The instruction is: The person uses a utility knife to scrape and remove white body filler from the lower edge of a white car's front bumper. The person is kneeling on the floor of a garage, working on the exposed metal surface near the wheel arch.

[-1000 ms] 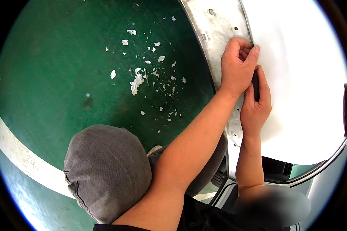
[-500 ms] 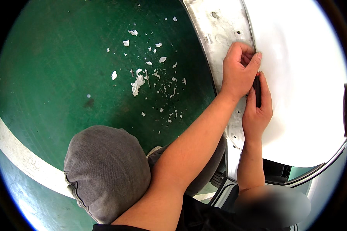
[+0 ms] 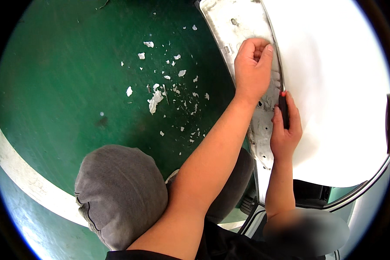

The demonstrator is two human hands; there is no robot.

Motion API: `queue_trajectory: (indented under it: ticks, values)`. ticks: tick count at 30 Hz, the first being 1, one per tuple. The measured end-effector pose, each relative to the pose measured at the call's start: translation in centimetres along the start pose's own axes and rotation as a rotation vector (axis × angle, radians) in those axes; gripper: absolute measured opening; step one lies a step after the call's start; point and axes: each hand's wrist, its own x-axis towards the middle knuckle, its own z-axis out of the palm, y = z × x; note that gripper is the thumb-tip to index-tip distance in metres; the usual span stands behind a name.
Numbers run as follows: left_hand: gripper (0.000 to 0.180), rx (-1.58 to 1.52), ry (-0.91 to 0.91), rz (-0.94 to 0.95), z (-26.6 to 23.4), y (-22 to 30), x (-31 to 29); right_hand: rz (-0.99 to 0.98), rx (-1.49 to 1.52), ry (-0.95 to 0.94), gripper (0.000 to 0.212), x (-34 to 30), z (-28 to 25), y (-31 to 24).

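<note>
Dark-handled tool point(image 3: 283, 110) sits in the right hand point(image 3: 285, 130), fingers clamped round it, at the seam between grey scraped strip point(image 3: 251, 26) and white curved panel point(image 3: 333, 86). Left hand point(image 3: 252, 69) just above, fingers curled, pressed on the strip; whether it grips anything, cannot tell. Left of both hands: green floor point(image 3: 73, 65) with white paint flakes point(image 3: 154, 102). Grey-clad knee point(image 3: 117, 195) below the left forearm.

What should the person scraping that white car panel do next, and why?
Probably slide the dark tool in the right hand further along the panel's grey edge strip, while the left hand presses it: white flakes litter the green floor.
</note>
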Motion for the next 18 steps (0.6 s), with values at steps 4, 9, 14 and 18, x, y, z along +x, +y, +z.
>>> queue_trajectory:
  ticks: [4, 9, 14, 18]
  values:
    - [0.007, 0.080, 0.009, 0.037, 0.5, 0.1, 0.2, 0.078, 0.051, -0.003, 0.047, -2.4, -0.4, 0.6]
    - [0.008, 0.180, -0.035, 0.040, 0.2, 0.5, 1.0, 0.131, 0.096, 0.018, 0.049, -5.3, -0.3, 1.7]
    - [0.008, 0.213, -0.081, -0.009, 0.2, 0.5, 1.5, 0.186, 0.134, 0.006, 0.049, -7.1, 0.2, 3.2]
    - [0.009, 0.255, -0.070, 0.014, -0.3, 0.5, 2.1, 0.201, 0.140, -0.001, 0.049, -7.0, 0.9, 3.0]
